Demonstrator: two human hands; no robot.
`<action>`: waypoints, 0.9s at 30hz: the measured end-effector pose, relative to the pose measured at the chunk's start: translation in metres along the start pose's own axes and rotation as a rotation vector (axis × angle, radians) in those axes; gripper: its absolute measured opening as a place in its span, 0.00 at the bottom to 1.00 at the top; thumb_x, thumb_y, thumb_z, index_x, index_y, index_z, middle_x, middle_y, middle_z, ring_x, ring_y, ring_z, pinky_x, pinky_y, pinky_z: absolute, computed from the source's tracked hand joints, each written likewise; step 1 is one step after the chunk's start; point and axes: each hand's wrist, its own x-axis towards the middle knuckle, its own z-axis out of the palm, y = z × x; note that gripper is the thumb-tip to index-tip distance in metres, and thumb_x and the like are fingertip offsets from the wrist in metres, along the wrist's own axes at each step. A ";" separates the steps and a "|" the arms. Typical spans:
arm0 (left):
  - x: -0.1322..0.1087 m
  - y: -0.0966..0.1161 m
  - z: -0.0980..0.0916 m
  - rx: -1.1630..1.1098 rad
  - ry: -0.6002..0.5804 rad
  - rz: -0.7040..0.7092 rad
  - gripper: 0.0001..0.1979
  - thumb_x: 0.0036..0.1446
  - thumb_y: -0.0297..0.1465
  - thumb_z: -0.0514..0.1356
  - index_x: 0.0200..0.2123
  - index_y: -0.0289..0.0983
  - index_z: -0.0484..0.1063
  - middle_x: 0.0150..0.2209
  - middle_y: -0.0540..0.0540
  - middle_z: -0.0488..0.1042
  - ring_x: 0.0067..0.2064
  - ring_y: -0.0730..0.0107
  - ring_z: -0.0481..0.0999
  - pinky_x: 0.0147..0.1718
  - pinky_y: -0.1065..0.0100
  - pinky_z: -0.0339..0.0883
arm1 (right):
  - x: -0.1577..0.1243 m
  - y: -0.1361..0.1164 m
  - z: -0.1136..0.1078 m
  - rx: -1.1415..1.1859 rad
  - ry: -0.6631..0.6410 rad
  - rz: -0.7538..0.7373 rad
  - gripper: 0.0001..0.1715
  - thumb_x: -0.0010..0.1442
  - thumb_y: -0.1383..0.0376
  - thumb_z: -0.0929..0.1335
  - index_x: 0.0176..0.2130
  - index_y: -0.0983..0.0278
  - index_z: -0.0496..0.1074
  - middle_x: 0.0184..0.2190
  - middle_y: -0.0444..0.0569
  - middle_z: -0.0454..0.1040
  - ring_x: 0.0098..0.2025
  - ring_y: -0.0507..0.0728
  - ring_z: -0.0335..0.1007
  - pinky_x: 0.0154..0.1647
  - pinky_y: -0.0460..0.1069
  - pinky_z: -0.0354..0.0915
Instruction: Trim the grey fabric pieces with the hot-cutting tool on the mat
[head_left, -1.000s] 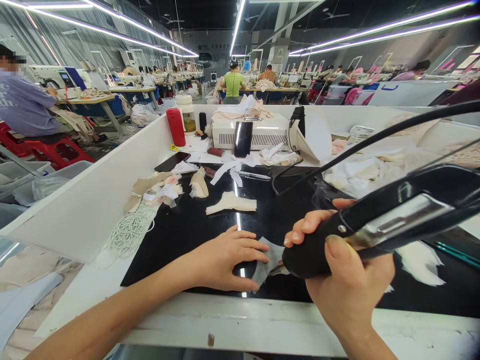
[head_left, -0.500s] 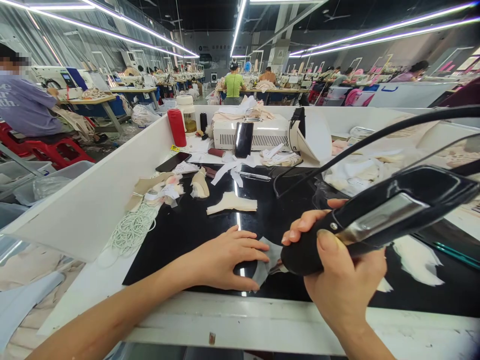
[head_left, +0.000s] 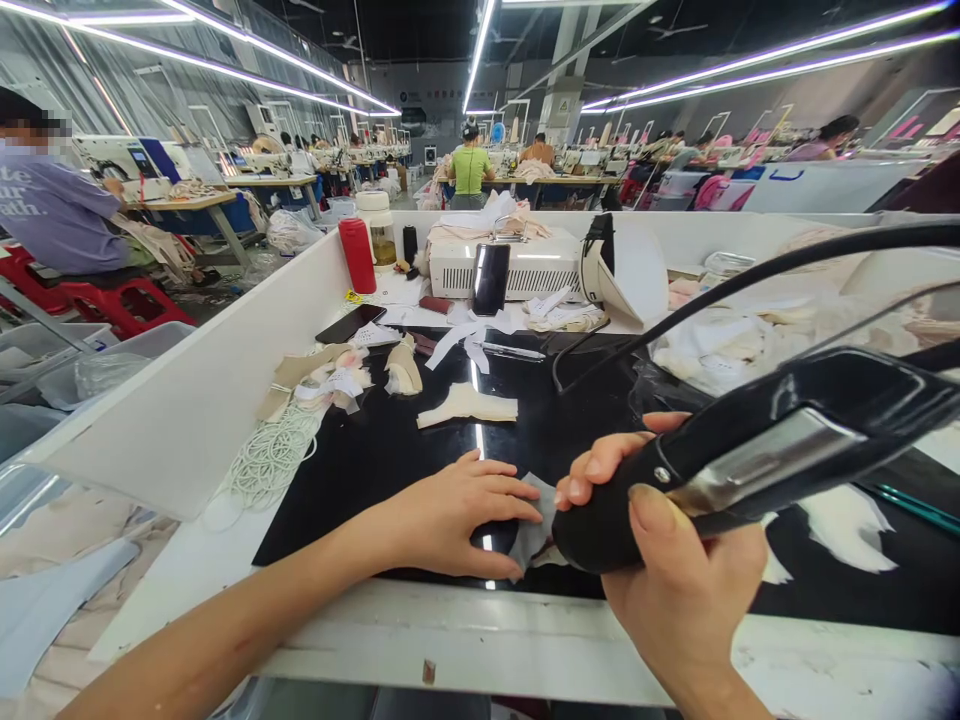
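My left hand (head_left: 450, 515) lies flat with fingers stretched out on the black work surface (head_left: 390, 450), its fingertips pressing a small grey fabric piece (head_left: 534, 520). My right hand (head_left: 679, 570) is wrapped round the black handle of a corded cutting tool (head_left: 757, 455), whose front end sits over the grey piece, hiding part of it. The tool's black cable (head_left: 750, 280) arcs up to the right.
Beige fabric pieces (head_left: 469, 405), a coil of white cord (head_left: 266, 460), a phone (head_left: 349, 323), a red bottle (head_left: 357, 255) and a white machine (head_left: 517, 265) stand behind. White scraps (head_left: 847, 525) lie right. White walls ring the bench. Other people work at distant tables.
The tool in my right hand has shifted slightly left and lower over the grey piece. My left hand has stayed in place.
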 end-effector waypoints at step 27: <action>0.000 0.006 0.008 0.011 0.073 0.085 0.21 0.64 0.45 0.71 0.57 0.45 0.82 0.62 0.41 0.77 0.62 0.51 0.76 0.74 0.41 0.49 | 0.025 0.004 -0.022 -0.070 0.110 -0.094 0.23 0.61 0.57 0.79 0.52 0.55 0.72 0.33 0.40 0.77 0.29 0.54 0.75 0.32 0.53 0.74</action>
